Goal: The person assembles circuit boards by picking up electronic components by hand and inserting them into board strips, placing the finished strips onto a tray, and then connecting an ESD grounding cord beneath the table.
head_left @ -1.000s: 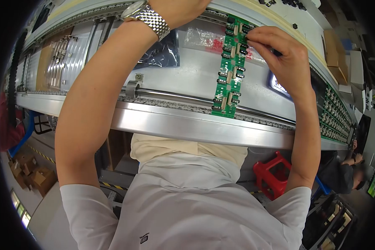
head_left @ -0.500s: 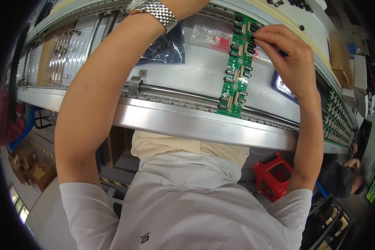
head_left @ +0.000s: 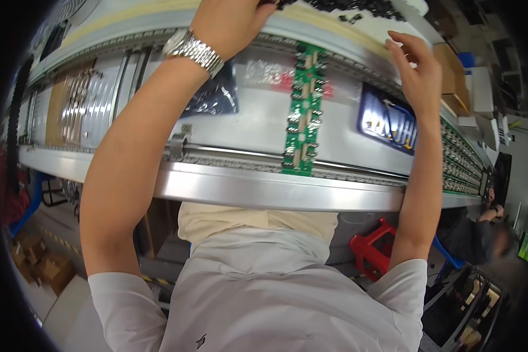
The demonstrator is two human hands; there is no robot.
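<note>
Centrally, green board (head_left: pixel 302 114) across conveyor (head_left: pixel 264 190), red stool (head_left: pixel 365 251) below, right hand (head_left: pixel 419 73) spread, grip unclear in left hand (head_left: pixel 232 20)

Green circuit board (head_left: pixel 303 107) with black and cream parts (head_left: pixel 293 125), silver watch (head_left: pixel 204 57), red stool (head_left: pixel 368 251), grey shirt (head_left: pixel 264 293), yellow-and-black striped tape (head_left: pixel 157 280)

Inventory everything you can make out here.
front rail: 1, silver, centre
circuit strip: 1, green, beyond front rail
more boards: several, green, right side
small parts: many, black, top
printed plastic: count unclear, clear and red, behind strip
shiny bag: 1, dark, left of strip
flat item: 1, blue-edged, right of strip
stool: 1, red, lower right
boxes: several, brown, both sides
co-worker: 1, dark clothing, far right
watch: 1, silver, upper left
left hand: 1, bare, top
right hand: 1, bare, upper right
</note>
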